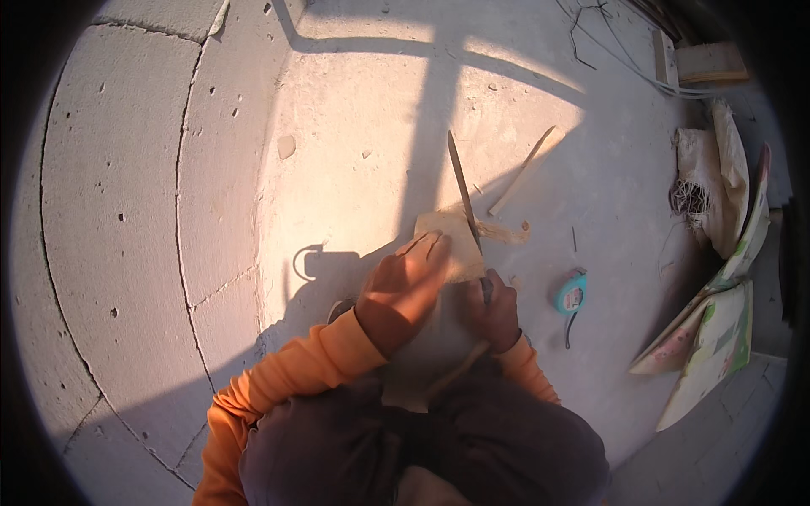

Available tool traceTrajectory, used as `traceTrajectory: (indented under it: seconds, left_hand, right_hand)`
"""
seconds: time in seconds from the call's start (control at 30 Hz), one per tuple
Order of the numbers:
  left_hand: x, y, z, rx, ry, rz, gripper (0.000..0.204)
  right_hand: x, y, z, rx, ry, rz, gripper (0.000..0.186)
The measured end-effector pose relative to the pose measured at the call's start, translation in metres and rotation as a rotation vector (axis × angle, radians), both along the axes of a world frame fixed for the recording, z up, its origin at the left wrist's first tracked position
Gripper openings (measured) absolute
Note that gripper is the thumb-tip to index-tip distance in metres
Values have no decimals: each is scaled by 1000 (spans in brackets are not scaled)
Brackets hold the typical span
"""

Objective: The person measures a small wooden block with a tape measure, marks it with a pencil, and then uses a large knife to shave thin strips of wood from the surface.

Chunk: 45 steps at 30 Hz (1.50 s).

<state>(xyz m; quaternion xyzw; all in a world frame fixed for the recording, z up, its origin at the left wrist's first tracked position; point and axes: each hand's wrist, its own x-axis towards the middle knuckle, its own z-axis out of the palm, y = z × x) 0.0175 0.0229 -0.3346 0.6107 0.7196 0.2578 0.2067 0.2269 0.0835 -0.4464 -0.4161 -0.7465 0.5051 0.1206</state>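
My right hand (492,314) is closed around the dark handle of a long knife (464,190). Its narrow blade points away from me and tapers toward the tip. Along the blade's left side lies a flat tan board (460,249), whose material I cannot tell for sure. Slightly blurred, my left hand (409,287) lies over the board's left part with fingers stretched out; its thumb is hidden. Just right of the blade is a ragged light-brown scrap (504,232). Beyond it a thin pale strip (527,173) lies on the floor.
A turquoise tape measure (571,293) with a dark strap lies right of my right hand, near a thin nail-like piece (574,239). Farther right are a torn pale sack (704,181) and a folded patterned sheet (713,333). A block wall (126,211) rises on the left.
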Motion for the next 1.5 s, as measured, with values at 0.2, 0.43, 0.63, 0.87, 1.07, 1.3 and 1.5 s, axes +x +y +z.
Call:
traceTrajectory:
  seconds: [0.2,0.43,0.63,0.87,1.07,1.3,1.5]
  left_hand:
    - [-9,-12,-6,1,-50,-1,58]
    - [2,-29,-8,-142,-11,12,46]
    - [29,-24,0,-210,142,-96,32]
    - [37,-18,29,-365,215,-198,27]
    - [44,-12,45,-235,366,-222,26]
    - [67,-20,0,-187,351,10,30]
    - [69,-1,-1,-257,84,297,39]
  right_hand:
    - [16,2,-14,-385,26,-217,25]
    - [11,3,20,-561,84,-416,27]
    - [38,42,51,-409,43,-417,27]
    - [80,38,77,-268,-33,-383,23]
    - [87,6,70,-107,89,-289,24]
    - [81,-10,58,150,136,-220,29]
    - [64,1,68,54,51,-117,23]
